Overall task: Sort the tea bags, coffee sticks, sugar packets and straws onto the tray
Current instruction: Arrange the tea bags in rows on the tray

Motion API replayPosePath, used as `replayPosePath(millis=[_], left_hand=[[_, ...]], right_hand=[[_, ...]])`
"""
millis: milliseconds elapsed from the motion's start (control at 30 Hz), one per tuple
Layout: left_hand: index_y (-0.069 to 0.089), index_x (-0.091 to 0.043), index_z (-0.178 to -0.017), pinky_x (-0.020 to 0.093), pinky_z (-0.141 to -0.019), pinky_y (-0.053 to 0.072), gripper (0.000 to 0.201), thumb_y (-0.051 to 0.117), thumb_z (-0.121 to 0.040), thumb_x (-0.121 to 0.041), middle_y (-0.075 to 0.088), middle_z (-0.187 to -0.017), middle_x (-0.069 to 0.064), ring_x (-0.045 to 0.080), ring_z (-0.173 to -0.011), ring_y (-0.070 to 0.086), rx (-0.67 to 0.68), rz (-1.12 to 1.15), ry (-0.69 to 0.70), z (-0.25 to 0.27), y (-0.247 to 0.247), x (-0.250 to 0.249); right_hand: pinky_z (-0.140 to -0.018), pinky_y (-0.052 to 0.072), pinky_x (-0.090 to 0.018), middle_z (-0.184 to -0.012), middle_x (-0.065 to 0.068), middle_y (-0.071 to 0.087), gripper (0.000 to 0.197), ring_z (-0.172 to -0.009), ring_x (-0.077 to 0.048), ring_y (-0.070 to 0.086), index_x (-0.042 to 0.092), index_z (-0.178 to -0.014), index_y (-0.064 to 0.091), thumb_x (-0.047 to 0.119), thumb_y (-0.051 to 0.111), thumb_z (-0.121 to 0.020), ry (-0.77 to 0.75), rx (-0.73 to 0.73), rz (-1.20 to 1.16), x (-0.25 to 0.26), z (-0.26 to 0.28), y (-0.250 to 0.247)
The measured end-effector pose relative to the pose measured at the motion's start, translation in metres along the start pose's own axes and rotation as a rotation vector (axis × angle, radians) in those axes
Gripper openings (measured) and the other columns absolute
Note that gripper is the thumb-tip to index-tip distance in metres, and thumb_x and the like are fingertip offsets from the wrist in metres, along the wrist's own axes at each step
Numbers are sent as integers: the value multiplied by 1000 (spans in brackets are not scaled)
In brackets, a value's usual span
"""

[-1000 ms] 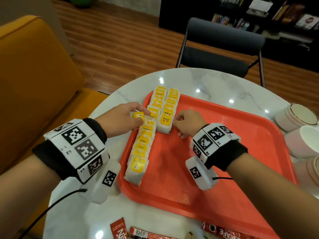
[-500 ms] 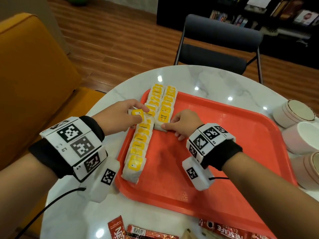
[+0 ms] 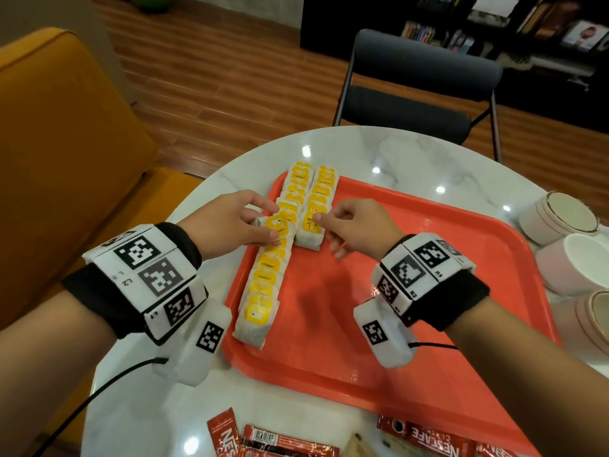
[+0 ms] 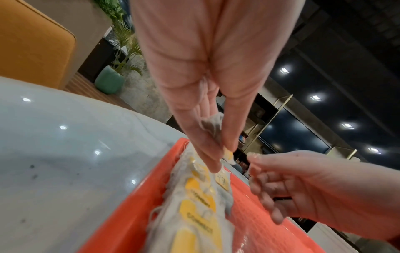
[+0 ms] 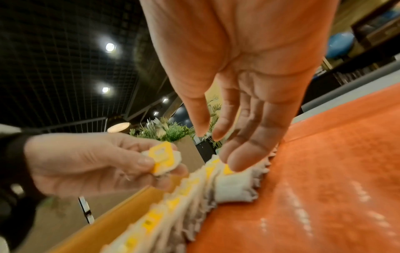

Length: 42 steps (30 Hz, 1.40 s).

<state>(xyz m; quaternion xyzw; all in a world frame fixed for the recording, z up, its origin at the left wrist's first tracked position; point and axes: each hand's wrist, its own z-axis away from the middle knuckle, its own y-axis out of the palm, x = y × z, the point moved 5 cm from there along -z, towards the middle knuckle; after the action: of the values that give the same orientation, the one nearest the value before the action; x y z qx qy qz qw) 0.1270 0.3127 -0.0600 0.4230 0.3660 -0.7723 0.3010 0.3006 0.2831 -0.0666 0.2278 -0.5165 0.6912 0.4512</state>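
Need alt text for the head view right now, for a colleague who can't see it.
The left hand pinches one tea bag above two rows of tea bags on a red tray; the right hand touches the shorter row. Coffee sticks lie on the marble table.

Wooden floor (image 3: pixel 211 77), dark chair (image 3: pixel 418 80), orange sofa (image 3: pixel 59 153).

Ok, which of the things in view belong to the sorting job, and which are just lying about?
Part of the job:
- orange tray
- tea bags in rows on the tray
- single tea bag pinched in the left hand
- right hand, fingers open beside the rows
- red coffee sticks on the table, off the tray

Lying about:
- white cups
- dark chair
- yellow sofa
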Motion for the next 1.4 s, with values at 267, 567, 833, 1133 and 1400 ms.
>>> replayPosePath(millis=[267,567,833,1133,1400], left_hand=[[57,-32,-101,20,-79,54,38,68,-80,-2,55,-126,2,14,-118,53,39,75,62,14,13,-6],[63,-33,-104,25,-87,51,19,57,-88,-25,62,-108,1,11,-96,63,97,48,127,35,11,-23],[62,-27,-82,15,-81,43,8,69,-78,-27,63,-98,-4,3,-92,56,52,-210,201,38,11,-30],[61,-20,-80,4,-58,44,8,67,-81,-15,66,-76,-6,-9,-63,60,163,-136,147,40,5,-18],[62,-17,-82,7,-63,45,12,67,-79,-7,66,-69,-10,-5,-66,60,325,-53,140,40,18,-17]], right_hand=[[-59,54,-23,-78,-5,58,12,-66,-12,58,8,-90,58,19,60,-87,44,278,-230,18,28,18],[-58,54,-22,-81,-14,55,5,-72,-17,54,8,-80,60,5,60,-84,22,261,-396,28,49,4],[-56,51,-15,-72,-9,61,4,-63,-13,57,6,-82,66,6,66,-79,-70,265,-325,34,55,1],[-54,49,-13,-61,2,61,7,-49,-1,54,11,-77,67,7,64,-81,-139,362,-5,30,61,-6],[-55,46,-16,-65,3,60,7,-50,2,53,17,-80,67,13,63,-83,-132,293,-93,24,52,-3]])
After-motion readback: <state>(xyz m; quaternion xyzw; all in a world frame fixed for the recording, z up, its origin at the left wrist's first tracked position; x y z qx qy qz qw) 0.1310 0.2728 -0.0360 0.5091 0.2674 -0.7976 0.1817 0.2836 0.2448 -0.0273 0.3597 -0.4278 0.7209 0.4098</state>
